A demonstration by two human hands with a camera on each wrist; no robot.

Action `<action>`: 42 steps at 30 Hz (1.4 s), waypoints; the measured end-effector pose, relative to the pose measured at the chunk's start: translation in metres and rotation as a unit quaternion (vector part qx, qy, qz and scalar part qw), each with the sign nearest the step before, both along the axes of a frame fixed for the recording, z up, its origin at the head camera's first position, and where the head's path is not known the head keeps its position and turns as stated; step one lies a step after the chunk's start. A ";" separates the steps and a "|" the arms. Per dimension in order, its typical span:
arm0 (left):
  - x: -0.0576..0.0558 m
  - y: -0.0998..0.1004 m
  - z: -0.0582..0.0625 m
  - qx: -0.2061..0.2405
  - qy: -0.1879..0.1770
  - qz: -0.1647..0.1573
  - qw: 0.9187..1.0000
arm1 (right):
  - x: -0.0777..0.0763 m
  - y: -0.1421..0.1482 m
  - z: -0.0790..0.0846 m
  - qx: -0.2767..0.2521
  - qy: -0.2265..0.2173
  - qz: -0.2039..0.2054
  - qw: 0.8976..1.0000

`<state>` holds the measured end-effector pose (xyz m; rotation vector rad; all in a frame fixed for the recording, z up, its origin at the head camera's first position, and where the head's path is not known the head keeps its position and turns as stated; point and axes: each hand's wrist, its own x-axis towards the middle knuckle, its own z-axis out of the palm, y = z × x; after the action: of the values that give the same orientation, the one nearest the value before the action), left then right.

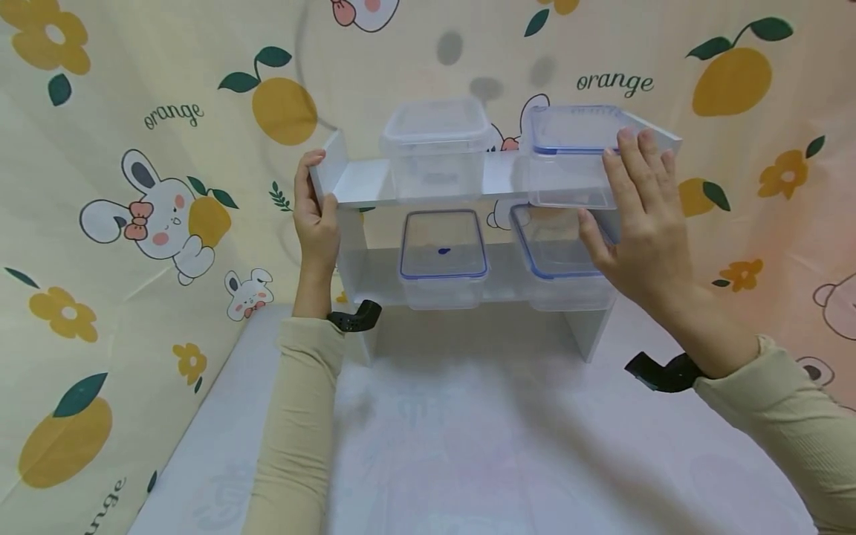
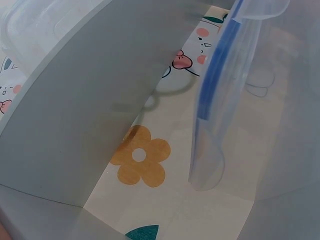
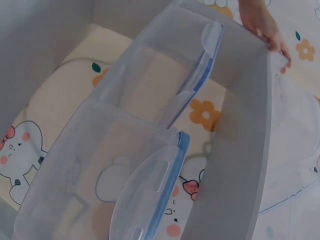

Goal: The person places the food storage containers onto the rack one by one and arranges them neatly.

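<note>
A white two-tier shelf rack point(image 1: 366, 183) stands on the table against the patterned backdrop. My left hand point(image 1: 317, 223) grips the upper left side panel, its fingers round the panel's edge and the thumb in front. At the opposite end, my right hand point(image 1: 649, 215) has straight fingers that overlap the upper right clear box point(image 1: 568, 174) and the right side panel point(image 1: 652, 131). Beside that blue-rimmed box sits a clear box with a whitish lid point(image 1: 438, 141). On the lower board are two blue-rimmed clear boxes, a left one point(image 1: 444, 256) and a right one point(image 1: 558, 249), partly behind my right hand.
A pale table point(image 1: 435, 446) stretches out in front of the rack. Behind it hangs a cream cloth point(image 1: 414, 52) with oranges, flowers and rabbits. The rack's side legs point(image 1: 590, 331) stand on the table, with a gap under the lower board.
</note>
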<state>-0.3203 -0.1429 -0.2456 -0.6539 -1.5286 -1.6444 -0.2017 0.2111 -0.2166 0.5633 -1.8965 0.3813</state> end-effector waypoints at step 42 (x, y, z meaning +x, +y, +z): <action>0.038 0.003 0.014 -0.026 -0.086 0.081 0.993 | -0.039 0.006 -0.009 -0.032 -0.072 0.028 0.996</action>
<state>-0.2826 -0.1399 -0.2321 -0.4121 -1.7054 -1.5744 -0.2408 0.2174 -0.2256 0.5607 -2.0019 0.5298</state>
